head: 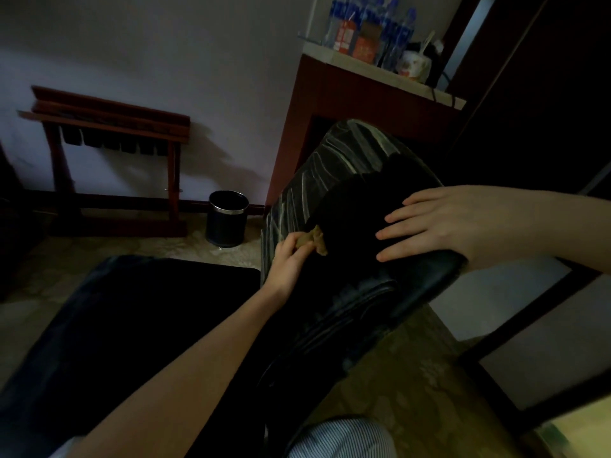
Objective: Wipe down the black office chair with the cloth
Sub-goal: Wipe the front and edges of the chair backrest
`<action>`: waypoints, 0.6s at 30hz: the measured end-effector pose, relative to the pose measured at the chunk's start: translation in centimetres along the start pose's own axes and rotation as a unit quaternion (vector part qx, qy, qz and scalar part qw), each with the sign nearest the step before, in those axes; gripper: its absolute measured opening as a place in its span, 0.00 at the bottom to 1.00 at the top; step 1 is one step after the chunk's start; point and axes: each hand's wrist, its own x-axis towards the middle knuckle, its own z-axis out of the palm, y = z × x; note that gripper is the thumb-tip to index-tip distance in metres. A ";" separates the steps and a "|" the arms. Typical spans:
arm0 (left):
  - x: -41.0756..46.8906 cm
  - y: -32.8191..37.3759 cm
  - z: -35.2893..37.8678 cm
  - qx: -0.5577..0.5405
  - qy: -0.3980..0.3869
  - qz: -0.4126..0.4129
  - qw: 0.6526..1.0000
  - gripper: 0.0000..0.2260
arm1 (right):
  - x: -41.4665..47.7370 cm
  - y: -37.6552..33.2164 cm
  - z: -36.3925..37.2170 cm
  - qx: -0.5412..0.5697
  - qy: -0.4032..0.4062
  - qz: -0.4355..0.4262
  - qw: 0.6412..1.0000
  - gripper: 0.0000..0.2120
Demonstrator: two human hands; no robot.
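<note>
The black office chair (347, 180) fills the middle of the view, its padded backrest tilted toward me and streaked with pale marks on its left side. My left hand (287, 262) presses a small brown cloth (312, 241) against the backrest's left part, fingers closed on it. My right hand (443, 223) lies flat on the top right of the backrest, fingers spread, holding nothing. The chair's dark seat (132, 325) stretches out at lower left.
A black waste bin (227, 218) with a metal rim stands on the patterned floor by the wall. A red-brown wooden rack (109, 153) leans at the left. A wooden counter (373, 94) behind the chair carries bottles and cartons. A dark frame (529, 309) stands at right.
</note>
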 end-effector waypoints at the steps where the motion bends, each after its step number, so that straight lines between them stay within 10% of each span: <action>1: -0.8 0.5 -0.1 -0.016 -0.015 -0.005 1.000 0.06 | -0.1 -0.5 -0.7 0.006 0.002 0.000 1.000 0.22; 5: -3.4 2.3 0.4 -0.072 -0.026 0.014 0.997 0.13 | -0.6 -1.6 -3.1 -0.135 -0.050 0.001 0.990 0.38; 8: -4.0 3.4 1.5 -0.059 0.000 0.067 0.996 0.09 | -1.1 -2.9 -4.8 0.009 -0.204 0.040 0.978 0.47; 18: 0.6 4.6 2.5 0.087 0.002 0.190 0.978 0.10 | 4.7 -2.7 -4.3 0.085 -0.051 0.027 0.995 0.30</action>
